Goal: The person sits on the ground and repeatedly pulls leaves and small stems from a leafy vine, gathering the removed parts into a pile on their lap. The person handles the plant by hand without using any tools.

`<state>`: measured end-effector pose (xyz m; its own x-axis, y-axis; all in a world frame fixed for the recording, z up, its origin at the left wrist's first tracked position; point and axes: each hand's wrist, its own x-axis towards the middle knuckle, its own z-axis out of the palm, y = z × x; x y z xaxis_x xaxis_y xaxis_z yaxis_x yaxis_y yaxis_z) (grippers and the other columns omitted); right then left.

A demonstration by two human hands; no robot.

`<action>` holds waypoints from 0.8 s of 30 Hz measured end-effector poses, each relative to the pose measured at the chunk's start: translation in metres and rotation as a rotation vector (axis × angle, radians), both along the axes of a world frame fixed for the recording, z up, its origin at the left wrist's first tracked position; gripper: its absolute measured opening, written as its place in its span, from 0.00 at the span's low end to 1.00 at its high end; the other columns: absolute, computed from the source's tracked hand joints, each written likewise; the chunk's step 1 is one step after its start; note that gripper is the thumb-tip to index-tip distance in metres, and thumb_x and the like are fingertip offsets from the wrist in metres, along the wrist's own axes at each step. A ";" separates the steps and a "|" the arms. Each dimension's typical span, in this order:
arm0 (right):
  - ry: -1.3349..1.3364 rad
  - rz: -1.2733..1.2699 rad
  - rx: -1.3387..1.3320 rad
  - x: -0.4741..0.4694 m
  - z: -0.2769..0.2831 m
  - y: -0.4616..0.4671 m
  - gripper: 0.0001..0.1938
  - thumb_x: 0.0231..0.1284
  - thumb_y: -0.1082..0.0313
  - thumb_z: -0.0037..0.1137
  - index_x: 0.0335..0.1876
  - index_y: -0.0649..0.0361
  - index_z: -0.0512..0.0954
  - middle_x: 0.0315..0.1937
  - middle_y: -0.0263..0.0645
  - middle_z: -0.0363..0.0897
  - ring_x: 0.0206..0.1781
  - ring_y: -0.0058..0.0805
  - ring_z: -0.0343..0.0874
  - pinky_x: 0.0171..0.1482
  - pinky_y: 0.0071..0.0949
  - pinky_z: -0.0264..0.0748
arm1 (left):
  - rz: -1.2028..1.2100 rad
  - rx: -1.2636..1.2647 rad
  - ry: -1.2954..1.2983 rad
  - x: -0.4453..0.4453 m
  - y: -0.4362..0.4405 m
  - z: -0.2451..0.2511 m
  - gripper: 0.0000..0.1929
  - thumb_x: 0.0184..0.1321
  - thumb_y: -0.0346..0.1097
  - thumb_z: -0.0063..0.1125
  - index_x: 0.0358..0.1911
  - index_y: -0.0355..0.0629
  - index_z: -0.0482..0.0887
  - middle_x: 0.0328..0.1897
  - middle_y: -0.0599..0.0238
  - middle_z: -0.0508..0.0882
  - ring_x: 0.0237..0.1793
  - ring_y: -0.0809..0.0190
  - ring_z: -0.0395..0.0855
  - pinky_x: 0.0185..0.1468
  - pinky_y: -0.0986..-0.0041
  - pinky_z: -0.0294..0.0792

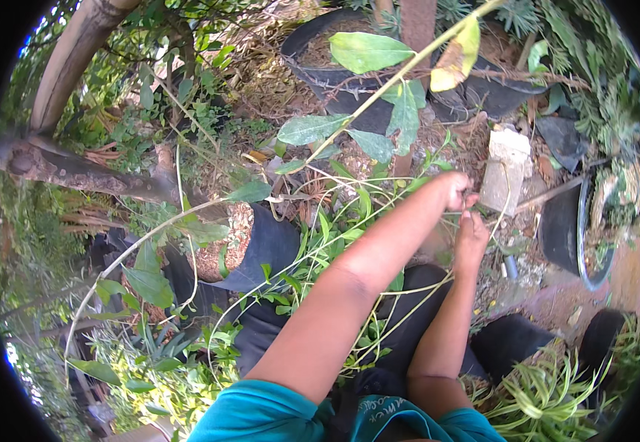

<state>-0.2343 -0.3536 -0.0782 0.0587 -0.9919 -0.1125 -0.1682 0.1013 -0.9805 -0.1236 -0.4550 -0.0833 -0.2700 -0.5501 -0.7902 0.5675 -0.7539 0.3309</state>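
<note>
My left hand (455, 190) reaches out to the right of centre, its fingers curled on a thin strand. Just below it, my right hand (472, 237) pinches the same strand between thumb and fingers; whether it is stem or twine is too small to tell. Long green stems (411, 290) pass beneath both forearms and run toward the hands. Leafy shoots (325, 232) spread to the left of my left forearm. A pale curved stem (509, 201) bends beside the fingers, in front of a grey concrete block (495, 188).
A black pot (275, 248) with husk-like fill lies left of my arms. Black planters (331, 83) stand at the top, near rusty barbed wire (496, 73). A black tub (563, 226) stands at right. One leafy branch (375, 102) crosses close overhead. Striped-leaf plants (541, 398) grow lower right.
</note>
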 end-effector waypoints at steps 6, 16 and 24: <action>0.091 0.127 -0.123 -0.021 0.004 0.002 0.09 0.62 0.69 0.48 0.31 0.67 0.75 0.20 0.31 0.69 0.27 0.16 0.64 0.31 0.23 0.64 | 0.173 -0.158 -0.078 -0.026 0.022 -0.029 0.07 0.66 0.33 0.39 0.34 0.41 0.72 0.17 0.69 0.67 0.12 0.71 0.55 0.13 0.77 0.50; -0.124 -0.051 0.126 0.012 0.003 0.000 0.11 0.67 0.63 0.45 0.34 0.59 0.77 0.18 0.23 0.63 0.19 0.11 0.56 0.20 0.16 0.51 | 0.322 -0.168 -0.003 -0.004 0.034 -0.004 0.15 0.69 0.42 0.39 0.57 0.49 0.64 0.29 0.67 0.81 0.27 0.68 0.76 0.25 0.70 0.66; 0.452 0.139 -0.094 0.004 0.019 -0.013 0.14 0.66 0.66 0.44 0.49 0.65 0.76 0.36 0.46 0.79 0.42 0.38 0.76 0.47 0.31 0.69 | 0.301 -0.195 -0.205 0.033 0.092 0.007 0.12 0.70 0.45 0.42 0.37 0.47 0.76 0.19 0.74 0.69 0.24 0.67 0.73 0.26 0.75 0.68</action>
